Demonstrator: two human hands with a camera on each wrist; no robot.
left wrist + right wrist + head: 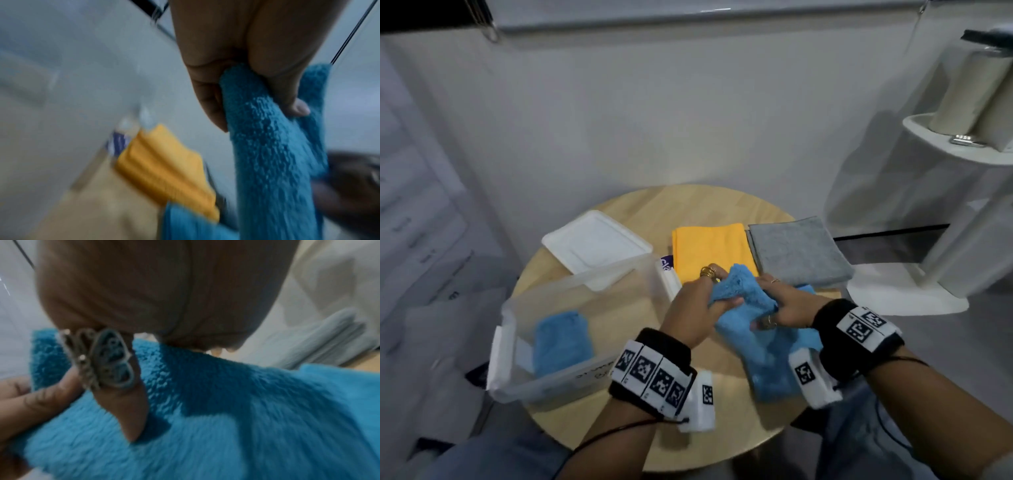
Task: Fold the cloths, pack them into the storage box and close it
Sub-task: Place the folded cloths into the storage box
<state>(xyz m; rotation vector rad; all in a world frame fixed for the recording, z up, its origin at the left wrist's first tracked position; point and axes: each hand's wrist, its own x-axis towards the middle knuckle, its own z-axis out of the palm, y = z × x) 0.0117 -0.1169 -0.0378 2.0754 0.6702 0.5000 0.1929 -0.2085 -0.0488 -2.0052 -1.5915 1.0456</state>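
Both hands hold a fluffy blue cloth [767,339] above the round wooden table [726,438]. My left hand [709,294] grips its bunched top edge, thumb and fingers closed round the blue cloth [267,146]. My right hand [777,308] pinches the same blue cloth [226,418] just to the right, a ringed thumb [123,399] pressed on top. The rest hangs down towards the table. A clear storage box [517,342] stands open at the left with a folded blue cloth [561,341] inside. Its white lid [595,243] lies behind it.
A folded yellow cloth [709,250] and a folded grey cloth [798,253] lie side by side at the back of the table. A white stand [959,144] with shelves rises at the right. White drawers [407,219] stand at the left.
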